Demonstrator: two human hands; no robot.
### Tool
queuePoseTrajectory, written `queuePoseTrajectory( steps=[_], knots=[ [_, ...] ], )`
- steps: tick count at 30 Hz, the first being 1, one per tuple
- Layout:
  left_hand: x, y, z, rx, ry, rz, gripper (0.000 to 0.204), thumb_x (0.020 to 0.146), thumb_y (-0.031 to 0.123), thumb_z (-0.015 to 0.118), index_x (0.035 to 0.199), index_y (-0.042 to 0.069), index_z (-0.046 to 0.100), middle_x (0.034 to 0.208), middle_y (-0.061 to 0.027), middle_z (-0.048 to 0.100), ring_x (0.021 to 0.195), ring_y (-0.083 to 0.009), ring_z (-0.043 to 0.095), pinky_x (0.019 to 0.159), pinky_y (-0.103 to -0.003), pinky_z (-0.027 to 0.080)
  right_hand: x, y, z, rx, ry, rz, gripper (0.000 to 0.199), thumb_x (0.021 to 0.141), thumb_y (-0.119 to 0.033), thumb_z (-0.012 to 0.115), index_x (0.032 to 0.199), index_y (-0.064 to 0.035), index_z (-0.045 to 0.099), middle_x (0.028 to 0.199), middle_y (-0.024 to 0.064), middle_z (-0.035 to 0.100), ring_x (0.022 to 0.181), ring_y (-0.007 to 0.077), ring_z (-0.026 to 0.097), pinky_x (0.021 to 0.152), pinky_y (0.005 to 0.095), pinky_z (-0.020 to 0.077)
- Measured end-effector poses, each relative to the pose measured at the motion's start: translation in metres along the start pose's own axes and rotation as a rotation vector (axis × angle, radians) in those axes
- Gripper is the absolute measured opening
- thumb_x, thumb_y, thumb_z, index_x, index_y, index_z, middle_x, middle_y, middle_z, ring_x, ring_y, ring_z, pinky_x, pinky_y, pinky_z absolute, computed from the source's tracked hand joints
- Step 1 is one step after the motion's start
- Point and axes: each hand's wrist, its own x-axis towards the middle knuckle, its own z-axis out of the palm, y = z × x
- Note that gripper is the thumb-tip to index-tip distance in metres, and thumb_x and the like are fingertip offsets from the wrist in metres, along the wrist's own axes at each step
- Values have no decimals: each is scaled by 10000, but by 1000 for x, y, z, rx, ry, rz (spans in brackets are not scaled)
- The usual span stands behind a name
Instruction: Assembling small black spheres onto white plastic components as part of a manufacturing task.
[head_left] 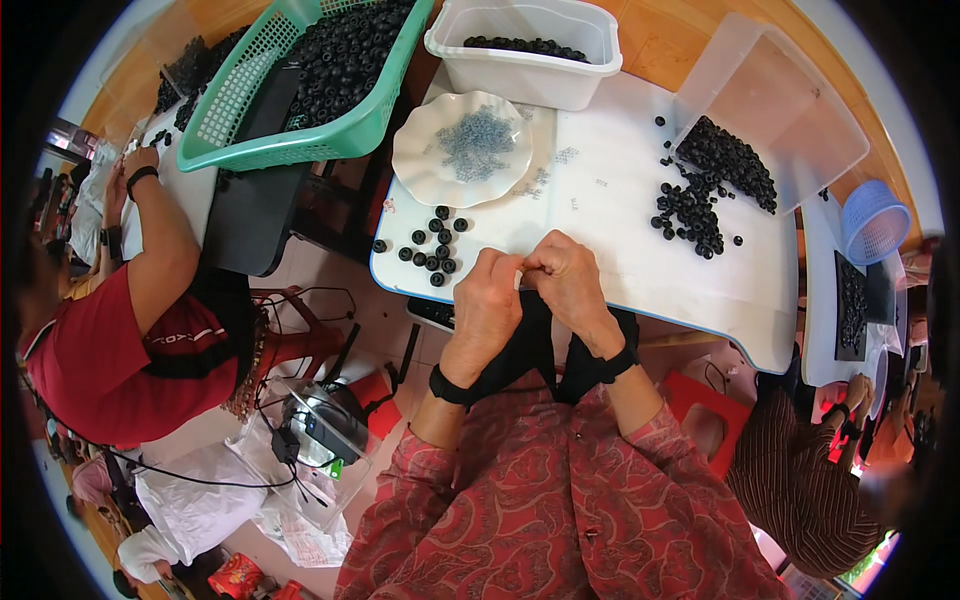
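Small pale piece (518,279), mostly hidden, at table (610,230)'s 6 o'clock edge. Left hand (487,300) pinches it; right hand (568,285) fingers narrow alongside, can't tell grip. Black rings (432,263) at 10, fluted plate (412,155) at 11.

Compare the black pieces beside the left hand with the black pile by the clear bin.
Count: the black pieces beside the left hand number only about a dozen; the black pile by the clear bin has far more.
Spacing: the pieces lie loosely grouped, some apart; the pile is mostly crowded together.
Place: the pieces are near the table's front edge, the pile farther back.
Both are black, made of small, rounded parts.
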Motion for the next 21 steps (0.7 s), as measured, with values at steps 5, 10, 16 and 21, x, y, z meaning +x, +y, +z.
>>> queuePoseTrajectory(
  steps=[5, 10, 16, 21],
  knots=[
    [1, 6, 1, 88, -41, 50, 272, 795, -54, 631, 1058, 18, 645, 950, -151, 606, 780, -363, 664, 629, -442, 554, 0, 3, -3, 22, -32, 15, 78, 711, 44, 733, 770, -6, 728, 798, 132, 639, 727, 313, 641, 631, 398, 505],
    [2, 7, -1, 118, -87, 89, 265, 811, -55, 624, 1069, 5, 642, 954, -159, 594, 772, -370, 659, 621, -438, 552, -2, -5, -14, 122, -59, 75, 149, 737, 70, 643, 861, 16, 706, 842, 159, 629, 748, 300, 648, 679, 400, 521],
    [0, 5, -2, 118, -116, 152, 244, 812, -20, 652, 1055, -10, 635, 949, -162, 588, 770, -385, 654, 614, -459, 541, -6, -15, -1, 200, 204, -241, 211, 851, 28, 603, 1050, 15, 672, 1047, 176, 653, 940, 329, 648, 840, 378, 520],
    [-3, -4, -2, -64, -122, 209, 227, 784, 41, 704, 995, -12, 637, 885, -183, 623, 785, -407, 653, 610, -480, 527, -4, -29, 13, 268, 17, -374, 255, 980, -106, 510, 1136, 1, 681, 1171, 162, 663, 1093, 318, 597, 1017, 401, 422]
  ],
)
